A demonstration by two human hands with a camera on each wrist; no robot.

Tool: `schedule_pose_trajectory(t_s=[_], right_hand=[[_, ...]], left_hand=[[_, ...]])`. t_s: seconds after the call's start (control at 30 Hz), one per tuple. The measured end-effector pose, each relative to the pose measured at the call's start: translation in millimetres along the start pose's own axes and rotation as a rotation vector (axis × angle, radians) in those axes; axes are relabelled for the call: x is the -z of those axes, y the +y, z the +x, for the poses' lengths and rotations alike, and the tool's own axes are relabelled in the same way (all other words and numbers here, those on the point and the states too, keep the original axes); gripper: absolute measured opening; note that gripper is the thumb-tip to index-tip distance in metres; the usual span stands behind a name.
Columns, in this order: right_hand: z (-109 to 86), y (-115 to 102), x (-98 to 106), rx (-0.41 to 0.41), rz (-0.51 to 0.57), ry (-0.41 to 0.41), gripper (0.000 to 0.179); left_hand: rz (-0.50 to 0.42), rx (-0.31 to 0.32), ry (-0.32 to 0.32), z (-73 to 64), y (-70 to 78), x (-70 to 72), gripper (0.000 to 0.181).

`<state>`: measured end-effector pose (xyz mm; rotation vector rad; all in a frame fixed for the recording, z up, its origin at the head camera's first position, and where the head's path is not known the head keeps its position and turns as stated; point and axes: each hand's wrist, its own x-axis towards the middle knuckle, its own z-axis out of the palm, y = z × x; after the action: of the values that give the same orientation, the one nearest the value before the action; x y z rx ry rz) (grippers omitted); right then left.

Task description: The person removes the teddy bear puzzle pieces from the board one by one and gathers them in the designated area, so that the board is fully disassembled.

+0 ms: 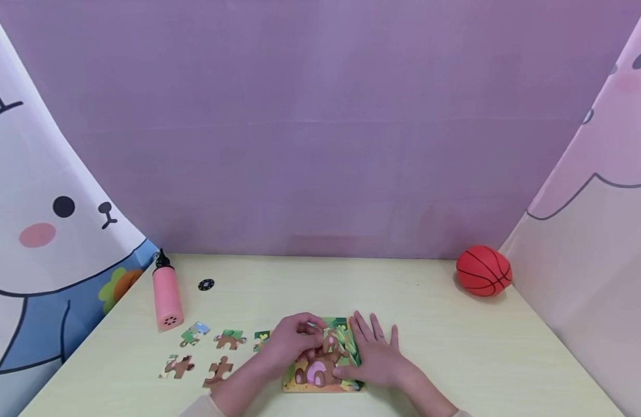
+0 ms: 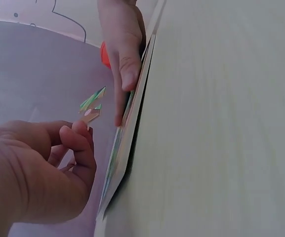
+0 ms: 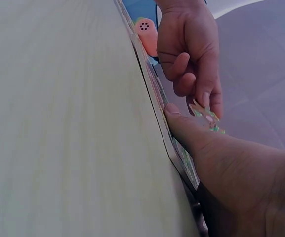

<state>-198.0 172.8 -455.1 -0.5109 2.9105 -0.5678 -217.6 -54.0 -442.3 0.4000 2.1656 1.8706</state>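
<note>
My left hand (image 1: 291,341) pinches a jigsaw puzzle piece (image 2: 91,109) between thumb and fingers. The left wrist view shows this green and brown piece raised above the puzzle board (image 1: 294,389). A brown bear with a pink belly is pictured on the board, partly covered by my hands. My right hand (image 1: 377,360) lies along the board's right edge, its fingers spread and straight. Its thumb rests on the bear picture, as the right wrist view also shows.
Several loose puzzle pieces (image 1: 230,339) lie left of the board, one partly behind my left hand. A pink bottle-shaped object (image 1: 167,296) with a black tip and a small black disc (image 1: 206,284) are at the back left. A red ball (image 1: 484,271) sits at the back right.
</note>
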Motion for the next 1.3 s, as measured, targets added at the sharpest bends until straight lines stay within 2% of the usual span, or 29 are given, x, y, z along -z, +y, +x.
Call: schedule_pose_trajectory(t_s=[0.2,0.37,0.8,1.0,1.17,1.3], right_hand=[[-0.7,1,-1,-0.006,-0.018,0.008,0.121],[-0.8,1,-2,0.003,-0.016,0.018,0.12],[1.5,2,-3,-0.003,-0.022,-0.001,0.118],[0.5,2,-3,0.0,-0.027,-0.011,0.115],[0.6,2,-3,0.001,-0.029,-0.01,0.114],[1.2,3,-4,0.003,-0.029,-0.007,0.114]], left_hand=[[-0.004,0.031,0.0,-10.9,-1.8,19.4,0.021],[0.056,0.049,0.023,-21.6,-4.3,37.3,0.022],[0.13,0.115,0.017,-49.3,-8.5,80.1,0.024],[0.167,0.156,-0.018,-59.5,-10.9,95.4,0.022],[0.207,0.194,-0.016,-66.5,-11.3,103.6,0.021],[0.215,0.187,-0.035,-69.8,-13.6,108.9,0.021]])
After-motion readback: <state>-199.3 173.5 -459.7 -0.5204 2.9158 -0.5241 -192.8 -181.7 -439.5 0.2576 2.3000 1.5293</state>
